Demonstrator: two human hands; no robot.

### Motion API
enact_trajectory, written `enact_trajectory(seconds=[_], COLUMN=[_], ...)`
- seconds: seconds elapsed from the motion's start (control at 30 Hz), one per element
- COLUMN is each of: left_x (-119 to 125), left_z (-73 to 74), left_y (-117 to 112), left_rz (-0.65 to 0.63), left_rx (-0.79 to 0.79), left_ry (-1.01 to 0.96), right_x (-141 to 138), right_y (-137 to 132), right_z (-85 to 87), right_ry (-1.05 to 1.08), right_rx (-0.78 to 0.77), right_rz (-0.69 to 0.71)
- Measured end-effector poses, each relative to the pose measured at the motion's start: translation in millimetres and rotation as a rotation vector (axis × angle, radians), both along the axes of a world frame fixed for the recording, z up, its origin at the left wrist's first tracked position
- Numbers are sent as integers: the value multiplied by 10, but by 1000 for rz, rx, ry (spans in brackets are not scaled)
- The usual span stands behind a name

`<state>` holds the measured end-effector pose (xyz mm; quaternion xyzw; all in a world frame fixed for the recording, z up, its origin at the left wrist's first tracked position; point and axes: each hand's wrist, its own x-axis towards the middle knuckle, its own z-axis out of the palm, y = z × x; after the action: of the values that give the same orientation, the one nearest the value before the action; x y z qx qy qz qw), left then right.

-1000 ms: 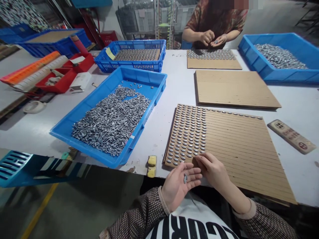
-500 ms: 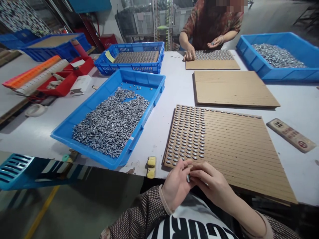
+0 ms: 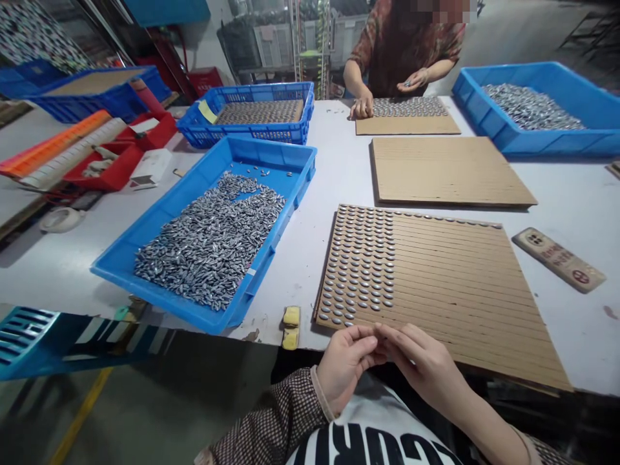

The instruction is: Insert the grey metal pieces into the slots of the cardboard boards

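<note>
My left hand point(image 3: 345, 365) and my right hand point(image 3: 422, 363) meet fingertip to fingertip just below the near edge of a grooved cardboard board point(image 3: 460, 284). Both have their fingers curled into a pinch; what sits between them is hidden. The board's left part carries rows of small silvery metal pieces point(image 3: 361, 265); the rest of its grooves are bare. To the left stands a blue tray point(image 3: 165, 210) heaped with loose silvery pieces point(image 3: 213, 239).
A second bare cardboard board point(image 3: 445, 171) lies behind mine. Across the table a person's hand point(image 3: 362, 106) rests on a third board point(image 3: 407, 116). Blue trays point(image 3: 513, 139) and a blue crate point(image 3: 252, 132) sit at the back. A flat wooden tag point(image 3: 558, 259) lies right.
My left palm was open with a silvery piece on it; my right hand came off the board to it, and both hands now pinch together. The person opposite put one hand down on their board.
</note>
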<state>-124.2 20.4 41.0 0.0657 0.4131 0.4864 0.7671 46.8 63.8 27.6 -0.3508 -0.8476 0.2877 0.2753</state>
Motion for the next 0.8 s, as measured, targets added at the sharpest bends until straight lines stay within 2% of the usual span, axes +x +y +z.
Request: enact_trajectory(seconds=[0.07,0.2,0.43,0.67,0.8], left_x=[7,35,95,112,95], left_z=[6,-6,-63,-113,-82], left_y=[-10,-36,4,34,26], left_rz=[-12,-14,-39,-27,-38], left_rx=[-26,-97,-17,-30,-49], left_ry=[-5,4,12,73,50], right_x=[45,88,4,109,146], right_y=[12,30,-49,-36,133], right_z=[-10,66,131,97,-38], right_ry=[-28,34,192,80,65], right_rx=[-36,-219,-449,-187,-25], right_rz=[-6,-53,-102,18,-101])
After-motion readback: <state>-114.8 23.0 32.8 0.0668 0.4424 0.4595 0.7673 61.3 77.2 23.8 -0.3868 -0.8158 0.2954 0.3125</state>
